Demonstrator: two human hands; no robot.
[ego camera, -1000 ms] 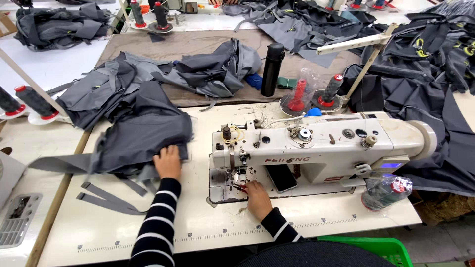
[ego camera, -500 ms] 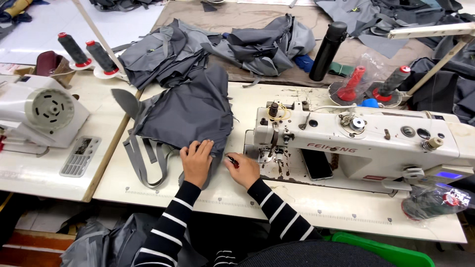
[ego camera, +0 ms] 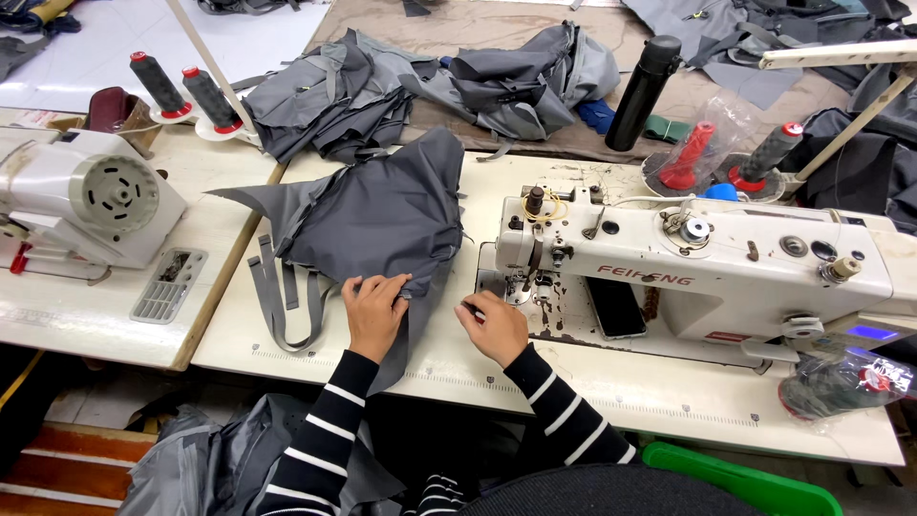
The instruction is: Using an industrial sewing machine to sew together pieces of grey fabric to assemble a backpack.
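A dark grey fabric piece (ego camera: 382,215) with loose grey straps (ego camera: 277,301) lies on the white sewing table (ego camera: 669,387), left of the white sewing machine (ego camera: 697,268). My left hand (ego camera: 374,311) presses flat on the fabric's near edge, fingers spread on the cloth. My right hand (ego camera: 492,327) rests on the table just in front of the needle area (ego camera: 530,287), fingers curled around a small dark object that is too small to identify. Both sleeves are black with white stripes.
A second sewing machine (ego camera: 86,196) stands on the left table. Thread cones (ego camera: 181,91) stand behind it, more cones (ego camera: 735,158) behind my machine. A black bottle (ego camera: 645,91) and piles of grey fabric (ego camera: 430,86) lie at the back. A green bin edge (ego camera: 745,483) is at bottom right.
The view has shifted left and closer. My right hand left the needle area and came toward the fabric's edge; my left hand stays on the fabric.
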